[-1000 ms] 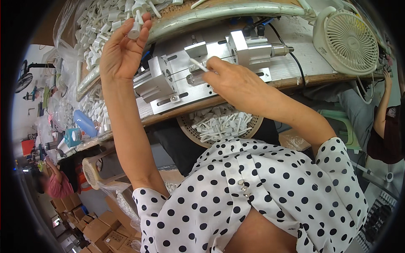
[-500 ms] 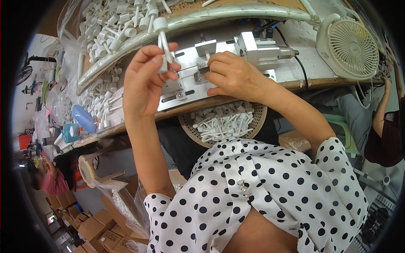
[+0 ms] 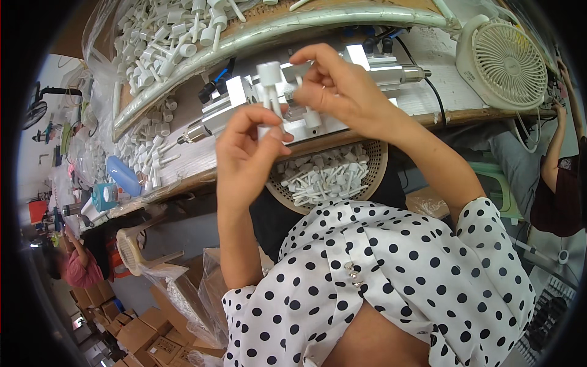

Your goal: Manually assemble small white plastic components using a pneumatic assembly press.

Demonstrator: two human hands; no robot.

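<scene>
My left hand (image 3: pixel 247 153) is closed on white capped stems in front of the metal fixture. One white capped stem (image 3: pixel 269 74) stands cap-up from its fingers; a second cap (image 3: pixel 263 131) shows lower in the grip. Close by on the right, my right hand (image 3: pixel 345 92) has its thumb and fingers bent around another white capped stem (image 3: pixel 312 117), whose cap hangs downward. The silver metal fixture (image 3: pixel 214 116) lies behind both hands, which hide its middle. Below the bench edge, a beige basket (image 3: pixel 380 174) holds many similar white pieces.
Beyond a plastic-wrapped rim (image 3: pixel 275 38), white capped stems (image 3: pixel 165 43) are heaped; more lie loose on the bench at left. A white fan (image 3: pixel 510 67) stands at right, near a black cable (image 3: pixel 435 92). A blue container (image 3: pixel 123 175) sits at the left bench edge.
My left hand has moved right and lower with its pieces, toward my right hand. My right hand has lifted off the fixture, and a capped stem now shows at its fingers.
</scene>
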